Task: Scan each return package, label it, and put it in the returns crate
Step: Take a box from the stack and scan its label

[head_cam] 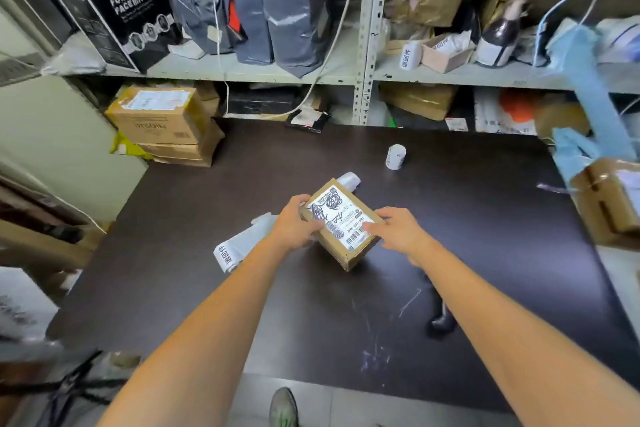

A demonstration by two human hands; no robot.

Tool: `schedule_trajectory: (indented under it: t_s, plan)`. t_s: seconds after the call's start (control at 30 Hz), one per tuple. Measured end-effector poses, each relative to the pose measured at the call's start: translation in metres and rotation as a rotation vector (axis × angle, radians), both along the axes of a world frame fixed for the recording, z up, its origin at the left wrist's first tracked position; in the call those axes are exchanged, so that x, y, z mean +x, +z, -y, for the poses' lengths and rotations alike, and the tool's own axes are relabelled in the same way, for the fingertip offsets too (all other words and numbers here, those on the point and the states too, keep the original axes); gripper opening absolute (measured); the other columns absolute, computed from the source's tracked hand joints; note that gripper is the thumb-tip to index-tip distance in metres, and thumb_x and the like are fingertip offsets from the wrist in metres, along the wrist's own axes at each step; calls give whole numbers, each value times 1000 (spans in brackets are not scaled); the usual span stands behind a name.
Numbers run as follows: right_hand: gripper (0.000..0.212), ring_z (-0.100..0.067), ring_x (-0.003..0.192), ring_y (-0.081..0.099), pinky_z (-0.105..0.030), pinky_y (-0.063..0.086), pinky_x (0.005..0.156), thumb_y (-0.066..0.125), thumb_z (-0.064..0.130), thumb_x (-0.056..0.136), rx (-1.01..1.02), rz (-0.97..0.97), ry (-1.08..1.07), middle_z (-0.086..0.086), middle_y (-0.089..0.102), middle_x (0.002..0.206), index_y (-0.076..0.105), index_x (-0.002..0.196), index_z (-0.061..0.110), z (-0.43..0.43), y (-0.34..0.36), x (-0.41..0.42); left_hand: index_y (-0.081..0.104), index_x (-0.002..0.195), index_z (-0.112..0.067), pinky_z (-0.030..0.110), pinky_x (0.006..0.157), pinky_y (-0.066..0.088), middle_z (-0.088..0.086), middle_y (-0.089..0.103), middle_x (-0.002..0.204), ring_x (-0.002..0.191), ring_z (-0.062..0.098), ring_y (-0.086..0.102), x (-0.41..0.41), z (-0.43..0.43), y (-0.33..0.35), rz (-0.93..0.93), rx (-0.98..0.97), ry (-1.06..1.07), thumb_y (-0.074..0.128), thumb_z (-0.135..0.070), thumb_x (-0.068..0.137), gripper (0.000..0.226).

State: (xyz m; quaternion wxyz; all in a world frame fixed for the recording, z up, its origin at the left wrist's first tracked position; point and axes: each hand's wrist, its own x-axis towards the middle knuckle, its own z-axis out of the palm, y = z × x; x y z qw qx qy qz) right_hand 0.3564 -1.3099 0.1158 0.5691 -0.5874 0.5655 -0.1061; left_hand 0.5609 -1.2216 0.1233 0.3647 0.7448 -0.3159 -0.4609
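A small cardboard package (337, 246) with a white shipping label scribbled over in black ink is tilted above the dark table (467, 236). My left hand (294, 224) grips its left edge, fingers curled over the top corner. My right hand (398, 229) holds its right side, thumb lying on the label. A strip of white return labels (242, 243) lies unrolled on the table to the left, partly under my left arm. A small roll of labels (395, 156) stands farther back. A dark scanner (441, 321) lies beside my right forearm.
Stacked cardboard boxes (162, 121) sit at the table's back left corner. Metal shelves (363, 73) behind hold grey mailer bags, brown parcels and a black mask box. A brown carton (609, 205) stands at the right edge. My shoe (283, 406) shows below.
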Motion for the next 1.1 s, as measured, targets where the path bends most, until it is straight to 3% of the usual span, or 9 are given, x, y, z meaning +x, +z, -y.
schedule_trajectory:
  t_s: [0.07,0.2,0.27,0.43,0.57,0.77,0.93,1.0,1.1]
  plan:
    - [23,-18,89,63,-28,49,67,74,22,86,11,4,-16,-7,71,107,67,108,17,-2,-9,-9,42,133,-24,43,76,60,-4,58,101,90,20,63,-8,1,-13,4,26,-30,70,-10,86,56]
    - [27,-18,94,65,-27,50,72,72,20,88,32,-16,-34,-6,71,107,66,113,13,-7,-24,-19,42,130,-25,44,77,57,0,60,95,84,20,61,-16,2,-31,22,51,-75,70,-12,87,53]
    - [28,-20,97,67,-29,52,77,72,20,88,32,-21,-34,-6,71,107,66,114,13,-8,-32,-21,41,132,-27,40,77,57,0,60,104,91,21,61,-16,3,-37,47,57,-99,69,-15,87,55]
    - [18,-22,97,68,-40,54,87,70,22,89,12,-90,5,-6,73,105,67,106,17,-15,-58,-22,40,135,-25,43,98,49,0,59,125,113,21,57,-19,1,-56,165,104,-200,73,-25,82,63]
    - [22,-24,98,68,-44,54,90,67,25,91,-29,-162,68,-4,73,103,69,109,13,-14,-66,-23,39,135,-19,28,90,41,-2,57,124,111,19,55,-18,8,-60,276,131,-300,72,-23,85,59]
    - [24,-22,97,67,-43,54,90,66,29,90,-70,-205,58,-1,73,101,70,111,18,-20,-68,-24,42,127,-22,27,83,41,-5,58,117,103,17,55,-12,12,-64,267,163,-330,73,-25,84,53]
    - [18,-28,99,66,-43,54,89,64,23,93,-67,-189,11,-6,72,101,68,106,11,-26,-64,-21,47,119,-31,29,92,43,-9,60,121,110,17,57,-6,5,-70,228,108,-314,71,-27,85,42]
    - [27,-25,105,64,-42,52,94,64,26,93,-49,-205,9,-5,69,112,64,117,13,-28,-59,-19,46,123,-29,35,96,45,-8,60,122,110,18,58,-8,4,-70,236,106,-318,71,-28,85,45]
    - [61,-27,124,54,-40,45,102,63,43,92,-74,-314,-63,-8,57,136,45,144,16,-30,-48,-25,44,127,-28,39,99,45,-8,60,124,111,19,57,-8,5,-67,254,121,-340,70,-31,85,50]
